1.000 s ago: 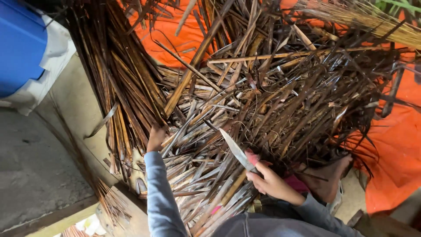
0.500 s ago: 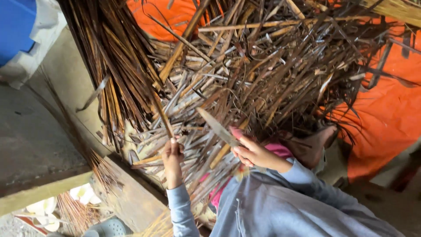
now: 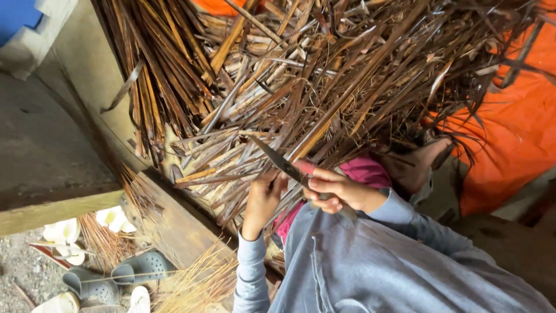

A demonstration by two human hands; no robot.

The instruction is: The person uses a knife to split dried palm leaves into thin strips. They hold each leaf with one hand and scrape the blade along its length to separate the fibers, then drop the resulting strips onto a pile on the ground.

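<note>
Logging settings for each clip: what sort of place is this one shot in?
Probably an informal outdoor or porch work spot for stripping plant material. A big heap of dry brown strips lies over an orange tarp, the right hand holds a knife, and grey clogs sit on gravelly ground below.

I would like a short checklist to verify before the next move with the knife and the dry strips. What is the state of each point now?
1. Right hand has a full grip on the knife handle: ok, fingers wrap it.
2. Blade points away from the body, toward the pile of dry strips: ok.
3. Left hand is clear of the blade: not ok, it sits right beside it.
4. Left hand holds a single strip: cannot tell, the strips overlap there.
5. Bare foot is away from the blade: ok, it lies off to the right.
6. Blade edge is sharp: cannot tell.
</note>
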